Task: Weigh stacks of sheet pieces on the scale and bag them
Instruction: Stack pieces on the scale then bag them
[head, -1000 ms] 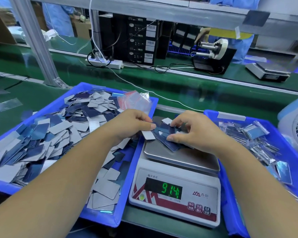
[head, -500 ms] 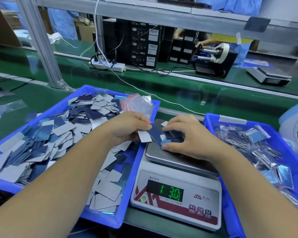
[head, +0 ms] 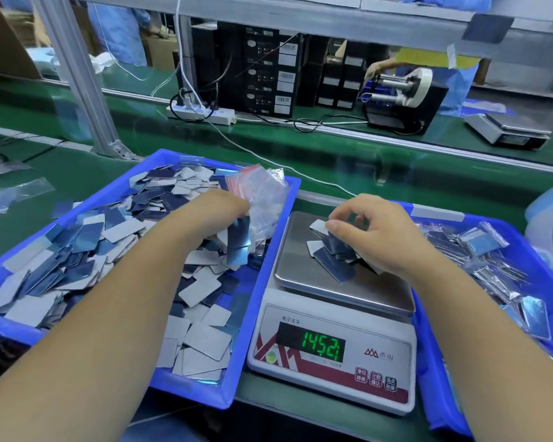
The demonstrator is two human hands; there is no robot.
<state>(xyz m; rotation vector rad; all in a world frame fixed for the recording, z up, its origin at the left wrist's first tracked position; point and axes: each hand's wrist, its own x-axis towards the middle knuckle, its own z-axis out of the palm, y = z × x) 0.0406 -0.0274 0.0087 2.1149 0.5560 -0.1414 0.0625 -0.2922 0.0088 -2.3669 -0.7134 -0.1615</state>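
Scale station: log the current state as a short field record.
scale reading: the scale shows 145.21
on platter: loose fan of sheet pieces
right hand: over the platter, fingers on the pieces
left hand: over the left bin, holding a blue piece upright
left bin: loose pieces, empty bags at back
right bin: filled bags

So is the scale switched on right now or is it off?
On. The scale's display shows lit green digits, while sheet pieces lie on its metal pan under the right hand.
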